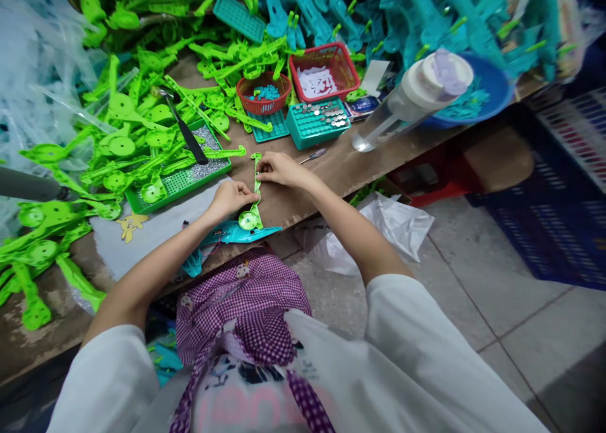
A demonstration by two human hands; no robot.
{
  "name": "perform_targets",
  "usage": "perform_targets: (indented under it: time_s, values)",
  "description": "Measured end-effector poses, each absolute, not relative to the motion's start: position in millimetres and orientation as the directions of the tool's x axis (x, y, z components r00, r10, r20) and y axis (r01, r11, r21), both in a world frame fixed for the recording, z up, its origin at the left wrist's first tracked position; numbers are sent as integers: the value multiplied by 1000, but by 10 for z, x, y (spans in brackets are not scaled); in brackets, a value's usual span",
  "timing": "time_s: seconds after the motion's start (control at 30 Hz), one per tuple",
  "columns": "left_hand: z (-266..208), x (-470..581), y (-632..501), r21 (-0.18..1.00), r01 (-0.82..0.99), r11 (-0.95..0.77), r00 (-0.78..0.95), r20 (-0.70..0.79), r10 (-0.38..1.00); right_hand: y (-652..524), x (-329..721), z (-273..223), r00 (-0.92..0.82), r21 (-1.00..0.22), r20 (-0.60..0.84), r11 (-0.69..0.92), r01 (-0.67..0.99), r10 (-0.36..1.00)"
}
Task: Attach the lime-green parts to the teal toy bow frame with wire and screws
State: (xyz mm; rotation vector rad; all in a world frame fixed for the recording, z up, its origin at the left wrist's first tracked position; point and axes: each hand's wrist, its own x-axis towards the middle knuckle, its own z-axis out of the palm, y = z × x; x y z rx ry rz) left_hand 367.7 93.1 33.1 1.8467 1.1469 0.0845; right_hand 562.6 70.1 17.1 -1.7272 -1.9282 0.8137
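Note:
A bright green plastic part (249, 219), long with a round disc at its near end, lies at the table's front edge in front of me. My left hand (233, 198) pinches its middle from the left, thumb and fingertips together. From the right, my right hand (281, 169) has its fingertips closed at the part's upper section; whatever tiny thing may be between them is hidden. A turquoise plastic piece (241, 232) lies under the near end of the green part. Just right of my right hand rests a thin screwdriver (313, 156).
A hammer (187, 133) lies across a green tray (177, 190) of small metal bits. Beyond are a red basket (351, 73), a small round basket (265, 108), a teal box (312, 135) with metal discs, and a bottle (402, 105). Green parts (123, 105) pile up leftward.

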Motion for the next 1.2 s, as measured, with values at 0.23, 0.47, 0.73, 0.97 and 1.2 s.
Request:
perform_targets:
  time_s: [0.23, 0.47, 0.73, 0.97, 1.2]
  values:
    - [381, 3757, 1005, 661, 739, -130, 550, -479, 684, 724, 5635, 181, -156, -660, -81, 64, 748, 984]
    - [369, 3793, 973, 623, 753, -212, 561, -437, 703, 785, 5638, 242, -175, -638, -158, 35, 769, 972]
    - [334, 3732, 995, 671, 710, -213, 609, -435, 663, 788, 5638, 252, -167, -629, -162, 29, 777, 973]
    - [347, 3659, 996, 725, 668, -168, 646, -453, 614, 785, 5632, 279, -156, -634, -175, 10, 773, 972]
    - [344, 3628, 785, 646, 707, -289, 567, -272, 778, 786, 5647, 261, -154, -637, -179, 5, 771, 972]
